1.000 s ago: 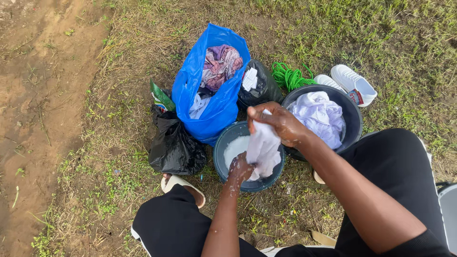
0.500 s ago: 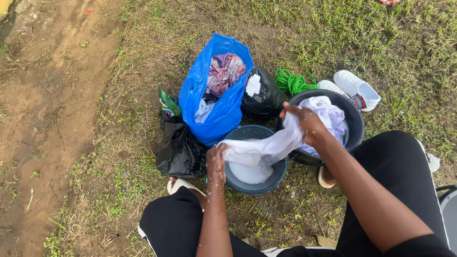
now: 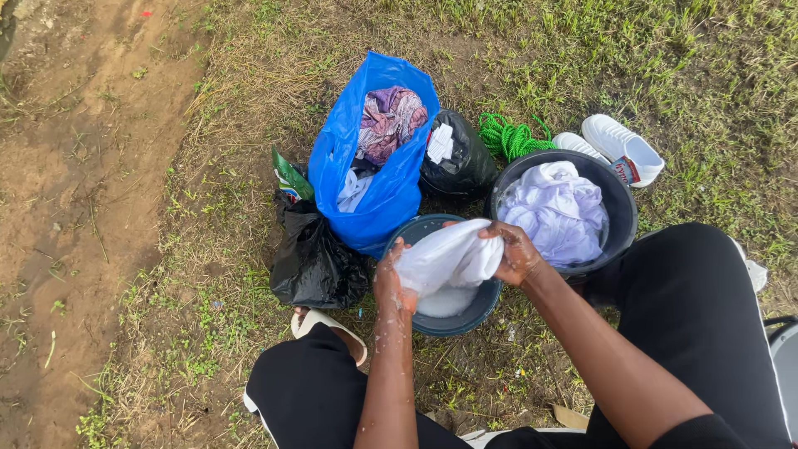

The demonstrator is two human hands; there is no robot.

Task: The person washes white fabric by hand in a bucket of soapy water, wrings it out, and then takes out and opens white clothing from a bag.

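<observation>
Both my hands grip a wet white cloth (image 3: 449,258) stretched over a small dark blue basin (image 3: 465,316) of soapy water. My left hand (image 3: 389,287), flecked with suds, holds the cloth's near end at the basin's left rim. My right hand (image 3: 517,254) holds the other end at the basin's right side. Just right of it stands a larger dark basin (image 3: 619,204) filled with pale wrung cloths (image 3: 553,212). My legs in black trousers frame the basins.
A blue plastic bag (image 3: 391,195) of mixed clothes stands behind the small basin, with black bags (image 3: 316,262) left and behind. A green rope coil (image 3: 511,137) and white shoes (image 3: 622,148) lie on the grass. Bare dirt runs along the left.
The white cloth, earlier lifted upright then stretched toward the larger basin, is now bunched between both hands over the small basin. My right hand has come back from the larger basin.
</observation>
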